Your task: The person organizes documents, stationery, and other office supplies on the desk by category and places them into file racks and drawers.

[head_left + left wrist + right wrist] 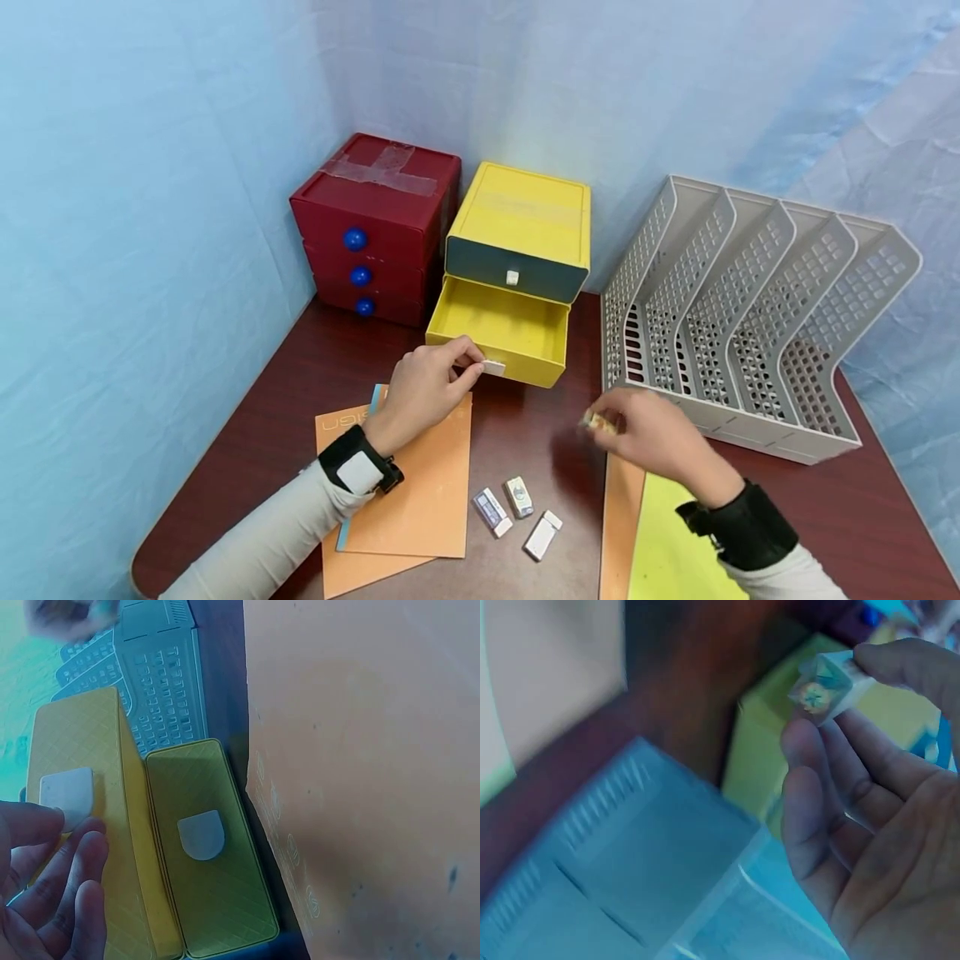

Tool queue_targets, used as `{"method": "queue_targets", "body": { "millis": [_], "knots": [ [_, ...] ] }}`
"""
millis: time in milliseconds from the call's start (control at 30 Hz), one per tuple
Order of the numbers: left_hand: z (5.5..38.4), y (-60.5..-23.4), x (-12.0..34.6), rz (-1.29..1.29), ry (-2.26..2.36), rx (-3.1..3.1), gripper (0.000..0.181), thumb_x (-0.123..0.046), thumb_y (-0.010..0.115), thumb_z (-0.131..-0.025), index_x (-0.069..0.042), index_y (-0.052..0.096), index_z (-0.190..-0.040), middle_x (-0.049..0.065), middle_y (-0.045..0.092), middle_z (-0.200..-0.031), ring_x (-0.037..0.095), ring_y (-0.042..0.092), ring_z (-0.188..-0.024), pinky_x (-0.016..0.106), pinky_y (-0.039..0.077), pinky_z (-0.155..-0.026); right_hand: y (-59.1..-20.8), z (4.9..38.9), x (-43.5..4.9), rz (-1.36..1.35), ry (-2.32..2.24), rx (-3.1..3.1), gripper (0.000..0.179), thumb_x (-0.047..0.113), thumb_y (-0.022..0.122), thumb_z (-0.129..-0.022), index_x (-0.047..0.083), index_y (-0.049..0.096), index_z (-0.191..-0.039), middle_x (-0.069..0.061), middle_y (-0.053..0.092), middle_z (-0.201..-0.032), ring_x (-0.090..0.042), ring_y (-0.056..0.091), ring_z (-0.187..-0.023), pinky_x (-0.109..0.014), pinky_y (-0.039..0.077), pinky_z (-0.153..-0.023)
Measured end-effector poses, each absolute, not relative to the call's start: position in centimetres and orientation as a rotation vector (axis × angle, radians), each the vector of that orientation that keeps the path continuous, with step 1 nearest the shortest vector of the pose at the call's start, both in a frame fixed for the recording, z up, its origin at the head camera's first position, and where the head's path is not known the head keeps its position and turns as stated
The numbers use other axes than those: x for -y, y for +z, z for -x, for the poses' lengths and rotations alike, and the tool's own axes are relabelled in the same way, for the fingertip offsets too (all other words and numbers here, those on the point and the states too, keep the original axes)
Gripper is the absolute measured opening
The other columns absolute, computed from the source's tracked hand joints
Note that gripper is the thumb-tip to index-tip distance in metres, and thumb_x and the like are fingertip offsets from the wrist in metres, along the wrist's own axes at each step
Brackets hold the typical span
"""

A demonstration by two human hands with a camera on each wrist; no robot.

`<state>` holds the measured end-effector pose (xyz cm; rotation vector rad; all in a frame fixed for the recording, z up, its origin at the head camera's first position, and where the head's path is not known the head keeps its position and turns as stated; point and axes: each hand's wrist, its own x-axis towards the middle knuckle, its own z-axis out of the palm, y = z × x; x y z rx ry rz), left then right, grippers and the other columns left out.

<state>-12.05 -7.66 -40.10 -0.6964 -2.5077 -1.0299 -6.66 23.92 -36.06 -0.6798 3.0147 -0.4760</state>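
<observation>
My left hand (431, 383) pinches the white pull tab (492, 367) of the lower yellow drawer (517, 322), which stands pulled out with its inside showing. In the left wrist view, thumb and finger meet at that tab (71, 793). My right hand (660, 433), in the air over the table to the right of the drawer, holds a small wrapped eraser (600, 422). The right wrist view shows the eraser (829, 686) between thumb and fingers. Three more erasers lie on the table: one with a dark sleeve (492, 512), a patterned one (518, 497) and a white one (542, 535).
A red drawer box (367, 229) with blue knobs stands left of the yellow cabinet (521, 204). The grey file rack (742, 317) is at the right. Orange notebooks (420, 492) lie under my left forearm, a yellow-green one (675, 542) near my right wrist.
</observation>
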Motion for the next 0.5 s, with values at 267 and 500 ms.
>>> {"method": "queue_targets", "body": {
  "millis": [267, 500],
  "knots": [
    [12.0, -39.9, 7.7, 0.698, -1.019, 2.524, 0.005, -0.032, 0.065, -0.091, -0.030, 0.063, -0.095, -0.022, 0.063, -0.079, -0.006, 0.049, -0.057, 0.022, 0.041, -0.046, -31.9, 10.7, -23.8, 0.711, -0.624, -3.129, 0.014, 0.029, 0.069, -0.087, 0.027, 0.059, -0.096, 0.013, 0.062, -0.079, -0.006, 0.057, -0.067, -0.031, 0.048, -0.059],
    [11.7, -39.8, 7.6, 0.690, -1.036, 2.520, 0.005, -0.030, 0.065, -0.091, -0.030, 0.063, -0.095, -0.021, 0.063, -0.078, -0.004, 0.048, -0.056, 0.023, 0.040, -0.045, -30.8, 13.7, -19.5, 0.823, -0.619, -3.141, 0.014, 0.033, 0.071, -0.085, 0.026, 0.059, -0.087, 0.011, 0.061, -0.076, -0.006, 0.055, -0.066, -0.031, 0.048, -0.059]
  ]
}}
